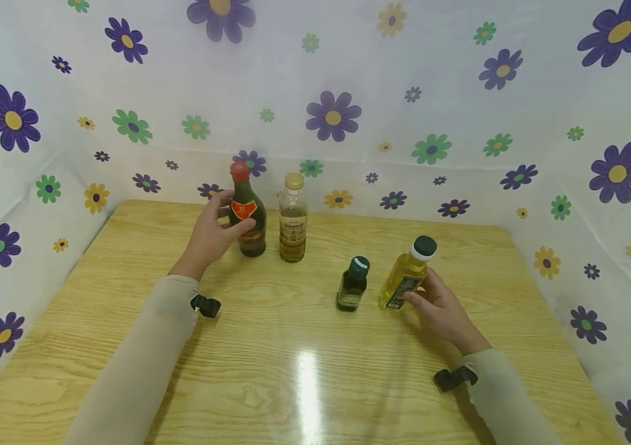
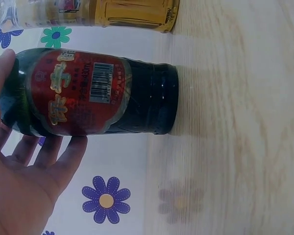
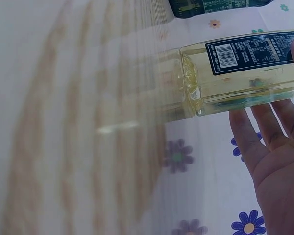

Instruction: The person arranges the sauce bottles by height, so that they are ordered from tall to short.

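Observation:
On the left, my left hand (image 1: pixel 211 236) holds a dark green glass bottle (image 1: pixel 248 232) with a red cap, thumb across its front and fingers at its side. The left wrist view shows this bottle's red label and barcode (image 2: pixel 102 83), and its base at the wooden tabletop. My right hand (image 1: pixel 442 309) grips a clear bottle of yellow oil (image 1: pixel 402 279) with a dark green cap. This bottle leans to the right in the head view. Its black label (image 3: pixel 250 53) shows in the right wrist view, with the thumb on one side and fingers on the other.
Right of the red-capped bottle stands a clear bottle (image 1: pixel 293 232) with a gold cap and amber liquid. A small dark bottle (image 1: pixel 351 289) with a green cap stands left of the oil bottle. A flower-patterned white sheet (image 1: pixel 276 80) encloses the wooden table (image 1: pixel 259 371) behind and at the sides.

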The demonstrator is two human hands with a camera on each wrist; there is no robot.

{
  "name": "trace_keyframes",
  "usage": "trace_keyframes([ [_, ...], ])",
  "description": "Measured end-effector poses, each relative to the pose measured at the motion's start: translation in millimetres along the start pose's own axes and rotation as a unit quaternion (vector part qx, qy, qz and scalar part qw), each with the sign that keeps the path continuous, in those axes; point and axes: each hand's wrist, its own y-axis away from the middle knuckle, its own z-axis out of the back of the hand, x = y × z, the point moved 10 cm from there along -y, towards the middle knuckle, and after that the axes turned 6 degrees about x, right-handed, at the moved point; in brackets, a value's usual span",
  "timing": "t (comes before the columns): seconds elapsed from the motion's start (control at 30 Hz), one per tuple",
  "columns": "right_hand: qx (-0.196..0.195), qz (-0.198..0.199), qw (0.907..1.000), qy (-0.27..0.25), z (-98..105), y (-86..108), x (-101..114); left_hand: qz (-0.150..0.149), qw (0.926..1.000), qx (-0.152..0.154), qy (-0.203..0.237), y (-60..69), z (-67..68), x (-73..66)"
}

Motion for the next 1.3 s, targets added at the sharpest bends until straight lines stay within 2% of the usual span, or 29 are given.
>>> trace_keyframes([
  [0.57,-0.001,-0.033,0.9993,0.018,3,2.3,-4,-0.014,0.9998,-0.009,0.007,-0.8,-0.3,3.4],
  [0.9,-0.011,-0.029,0.9982,0.051,11,-1.1,2,-0.023,0.9997,-0.004,0.010,0.1,-1.5,-0.6],
  [1.07,-0.023,-0.026,0.9975,0.061,19,-9.6,0,-0.025,0.9996,-0.004,0.015,-0.3,-1.1,0.1],
  [1.3,-0.033,-0.047,0.9966,0.060,30,-34.0,-8,-0.024,0.9995,-0.006,0.018,-1.6,-0.1,3.5],
])
